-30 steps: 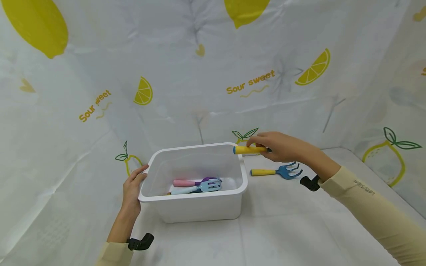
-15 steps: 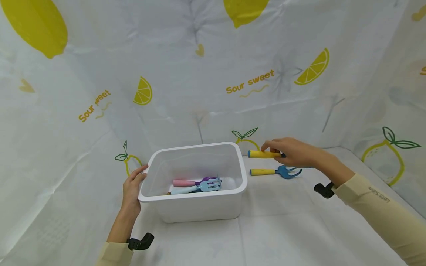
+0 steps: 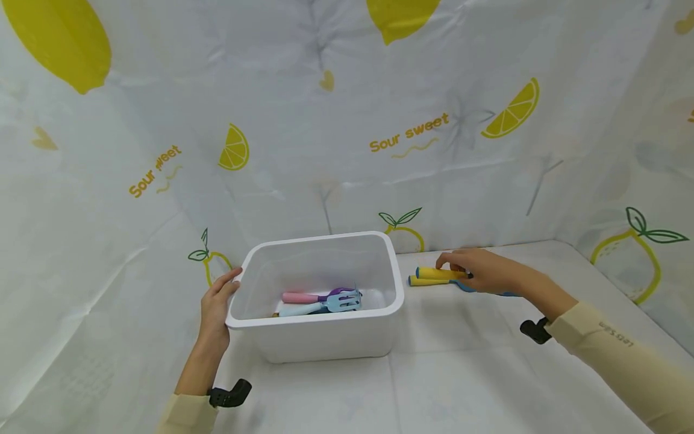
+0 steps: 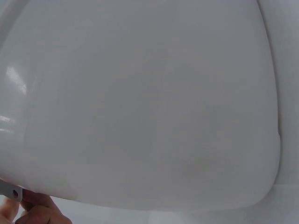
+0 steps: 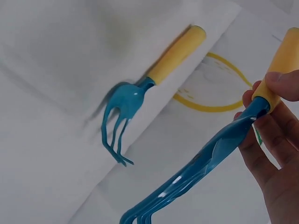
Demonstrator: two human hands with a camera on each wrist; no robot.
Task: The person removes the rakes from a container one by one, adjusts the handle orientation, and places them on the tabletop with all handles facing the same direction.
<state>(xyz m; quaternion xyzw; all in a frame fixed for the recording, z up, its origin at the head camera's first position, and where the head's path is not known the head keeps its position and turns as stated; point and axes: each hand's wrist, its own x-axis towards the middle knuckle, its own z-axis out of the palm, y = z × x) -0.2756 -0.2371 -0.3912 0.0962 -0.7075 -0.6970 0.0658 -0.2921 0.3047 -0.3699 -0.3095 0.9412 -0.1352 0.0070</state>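
My right hand (image 3: 482,268) grips a hand rake (image 5: 201,163) with a yellow handle and a blue head whose tips bend down. Just below it on the table lies a second, similar hand rake (image 5: 126,100), spread tines partly hidden by the hand in the head view. The held handle overlaps the lying one there. My left hand (image 3: 213,316) holds the left rim of a white plastic tub (image 3: 325,343), its fingers (image 4: 42,217) showing at the corner of the left wrist view. Inside the tub are a light blue garden fork (image 3: 341,301) and a pink-handled tool (image 3: 299,298) with a purple head.
A white sheet (image 3: 303,157) with lemon prints hangs close behind the tub and rakes. The white table surface (image 3: 461,374) runs toward me in front of them. More tool parts sit under the light blue fork, mostly hidden.
My right hand has moved right, away from the tub's right rim, and lowered the held rake down to the rake on the table. The left hand has stayed on the rim.
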